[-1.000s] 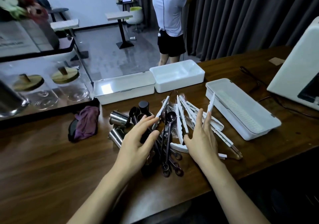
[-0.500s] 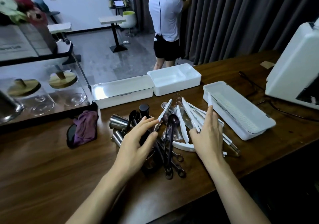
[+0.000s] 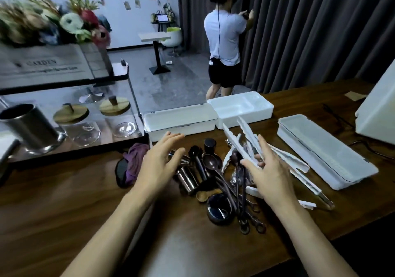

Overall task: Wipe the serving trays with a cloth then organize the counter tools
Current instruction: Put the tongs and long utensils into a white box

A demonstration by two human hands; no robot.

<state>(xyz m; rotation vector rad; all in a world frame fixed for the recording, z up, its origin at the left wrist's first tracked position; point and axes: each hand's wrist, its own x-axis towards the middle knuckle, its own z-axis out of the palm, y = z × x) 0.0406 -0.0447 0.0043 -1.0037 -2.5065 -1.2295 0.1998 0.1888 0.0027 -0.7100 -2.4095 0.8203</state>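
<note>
A heap of counter tools lies mid-counter: dark spoons (image 3: 211,163), steel cups (image 3: 186,178), a dark round bowl (image 3: 219,210) and white tongs (image 3: 236,142). My left hand (image 3: 162,161) hovers flat, fingers straight, over the steel cups and holds nothing. My right hand (image 3: 269,170) grips a bundle of the white tongs between thumb and fingers, their tips tilted up toward the white trays. Behind the heap stand a lidded white tray (image 3: 181,118) and an open white tray (image 3: 241,105). A long lidded tray (image 3: 324,148) lies at the right. The purple cloth (image 3: 134,159) sits crumpled left of the heap.
A glass display case (image 3: 85,127) with lidded jars and a steel canister (image 3: 27,125) borders the counter's left. A white appliance (image 3: 378,110) with a dark cable stands far right. A person (image 3: 224,41) stands beyond the counter by the curtain. The counter's front edge runs just below the heap.
My right hand has closed on the white tongs and lifted their tips up. My left hand has slid left and back, off the spoons to above the steel cups.
</note>
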